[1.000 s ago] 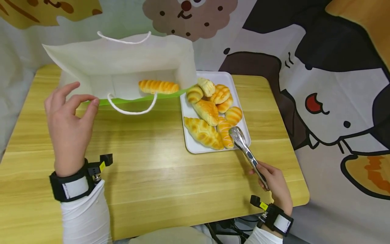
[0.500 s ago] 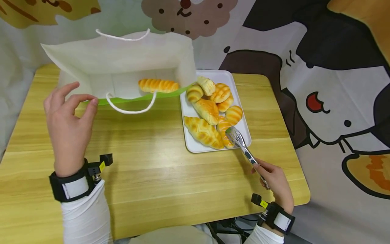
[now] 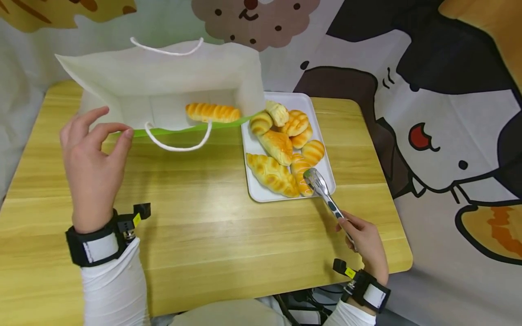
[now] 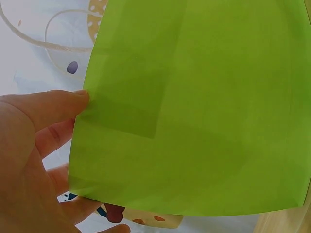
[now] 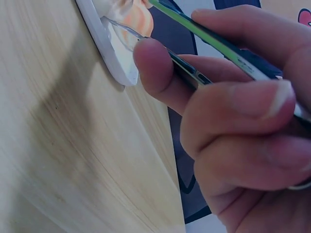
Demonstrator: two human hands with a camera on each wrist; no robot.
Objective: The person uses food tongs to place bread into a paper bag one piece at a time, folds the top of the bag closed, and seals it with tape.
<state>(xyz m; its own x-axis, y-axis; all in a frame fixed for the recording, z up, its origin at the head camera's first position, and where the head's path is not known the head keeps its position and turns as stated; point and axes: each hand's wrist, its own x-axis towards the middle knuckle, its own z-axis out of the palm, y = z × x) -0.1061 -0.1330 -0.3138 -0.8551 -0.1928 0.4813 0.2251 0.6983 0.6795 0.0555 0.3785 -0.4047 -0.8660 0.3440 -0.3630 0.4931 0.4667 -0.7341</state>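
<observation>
My left hand pinches the near rim of a paper bag, white inside and green outside, between thumb and forefinger. In the left wrist view the bag's green side fills most of the picture. One long ridged bread roll lies inside the bag. My right hand grips metal tongs. Their head is over an icing-striped bread at the near right of a white tray; whether they squeeze it cannot be made out. The right wrist view shows thumb and fingers around both tong arms.
Several other breads crowd the tray, among them a large braided one and a triangular pastry. The bag's right corner overlaps the tray's far left. White cord handles stick out from the bag. A patterned cloth hangs behind the wooden table.
The tongs' head has shifted slightly left over the icing-striped bread. My left hand keeps its hold on the bag's rim, and the breads stay in place.
</observation>
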